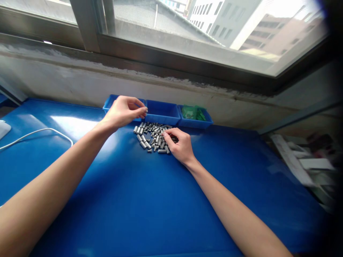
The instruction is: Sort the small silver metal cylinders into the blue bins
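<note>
A pile of small metal screws and cylindrical fittings lies on the blue table in front of the bins. My left hand is raised over the front of the left blue bin, thumb and fingertips pinched around a tiny metallic piece too small to name. At the pile's right side, my right hand reaches down with thumb and index finger closed together among the parts. Whatever sits between those fingertips is hidden. The middle blue bin stands between the two hands, behind the pile.
A right blue bin contains green packets. All three bins stand in a row near the wall under the window. A white cable curves over the table at left. Boards and clutter lie beyond the table's right edge.
</note>
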The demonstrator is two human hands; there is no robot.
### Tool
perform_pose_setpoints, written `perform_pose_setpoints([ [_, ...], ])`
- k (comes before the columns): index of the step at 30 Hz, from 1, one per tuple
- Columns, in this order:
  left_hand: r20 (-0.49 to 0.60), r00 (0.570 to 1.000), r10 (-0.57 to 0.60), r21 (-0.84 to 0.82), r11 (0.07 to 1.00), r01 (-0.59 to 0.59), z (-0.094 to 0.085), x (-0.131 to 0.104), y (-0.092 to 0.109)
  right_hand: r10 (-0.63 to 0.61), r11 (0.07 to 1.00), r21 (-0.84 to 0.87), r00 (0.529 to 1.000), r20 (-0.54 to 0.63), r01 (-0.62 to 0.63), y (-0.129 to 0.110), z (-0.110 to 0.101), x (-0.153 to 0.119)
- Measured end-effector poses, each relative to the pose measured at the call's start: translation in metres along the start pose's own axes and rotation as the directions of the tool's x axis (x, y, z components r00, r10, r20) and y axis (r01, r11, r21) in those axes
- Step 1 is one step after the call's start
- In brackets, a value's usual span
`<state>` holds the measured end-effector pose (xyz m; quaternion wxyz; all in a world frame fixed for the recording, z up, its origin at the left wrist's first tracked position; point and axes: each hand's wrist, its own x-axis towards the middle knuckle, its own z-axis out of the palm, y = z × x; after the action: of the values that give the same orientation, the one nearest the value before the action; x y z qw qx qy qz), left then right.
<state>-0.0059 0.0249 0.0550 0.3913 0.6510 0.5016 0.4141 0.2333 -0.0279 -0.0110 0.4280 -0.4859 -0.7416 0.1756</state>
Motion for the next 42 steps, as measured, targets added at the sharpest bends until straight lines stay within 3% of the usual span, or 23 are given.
perform_pose_setpoints([
  [2,-0.192,0.981,0.028,0.118,0.993,-0.005,-0.011,0.003,-0.004,0.001,1.000,-0.001,1.000,0.001,-0.001,0.000,0.000,0.000],
  [4,-0.298,0.953,0.048,0.222,0.975,0.020,-0.020,0.004,-0.009,0.003,1.000,0.002,1.000,0.002,-0.003,-0.001,0.000,0.000],
  [10,-0.344,0.930,0.132,0.397,0.917,0.017,-0.026,0.007,-0.019,0.003,1.000,0.006,1.000,0.006,-0.003,-0.002,-0.001,0.000],
  [13,-0.249,0.949,0.194,0.438,0.896,-0.068,-0.021,0.006,-0.014,0.005,1.000,0.005,1.000,0.008,-0.005,-0.001,0.000,0.000],
  [16,0.049,0.969,0.242,0.440,0.866,-0.238,-0.015,0.004,-0.006,0.007,1.000,0.012,1.000,0.007,-0.007,-0.001,0.000,0.000],
  [19,0.345,0.902,0.262,0.443,0.801,-0.402,-0.005,0.000,-0.001,0.010,1.000,0.009,1.000,0.006,-0.010,0.000,0.000,0.000],
  [21,0.426,0.867,0.258,0.467,0.758,-0.455,0.002,-0.002,-0.001,0.009,1.000,0.008,1.000,0.003,-0.009,0.001,0.000,0.000],
  [31,0.424,0.887,0.182,0.608,0.668,-0.428,0.018,-0.007,-0.006,0.004,1.000,0.005,1.000,0.003,-0.004,-0.003,0.000,0.001],
  [36,0.427,0.884,0.189,0.615,0.656,-0.438,0.021,-0.006,-0.006,-0.004,1.000,0.007,1.000,0.006,0.004,-0.003,0.000,0.001],
  [42,0.482,0.857,0.185,0.658,0.569,-0.493,0.025,-0.007,-0.006,-0.016,1.000,-0.003,1.000,0.001,0.016,0.000,0.001,0.000],
])
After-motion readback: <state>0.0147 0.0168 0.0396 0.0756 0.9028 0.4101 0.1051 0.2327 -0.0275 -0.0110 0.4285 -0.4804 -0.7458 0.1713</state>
